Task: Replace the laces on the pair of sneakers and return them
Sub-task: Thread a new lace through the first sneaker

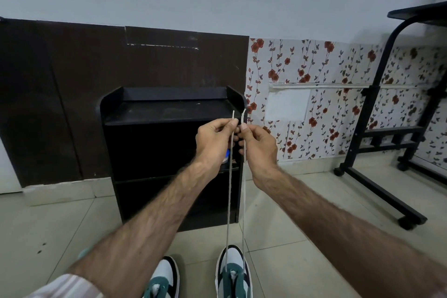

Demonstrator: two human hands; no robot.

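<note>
Two white, green and black sneakers stand on the tiled floor at the bottom of the view, the left sneaker (164,278) and the right sneaker (233,273). A white lace (228,213) runs up from the right sneaker in two taut strands. My left hand (214,139) pinches the left strand near its tip. My right hand (257,145) pinches the right strand near its tip. Both hands are held side by side, high above the shoe, in front of the black cabinet.
A low black shelf cabinet (169,113) stands against the wall straight ahead, with a blue item partly hidden behind my left hand. A black wheeled table frame (377,184) stands on the right. Open tiled floor (60,225) lies to the left.
</note>
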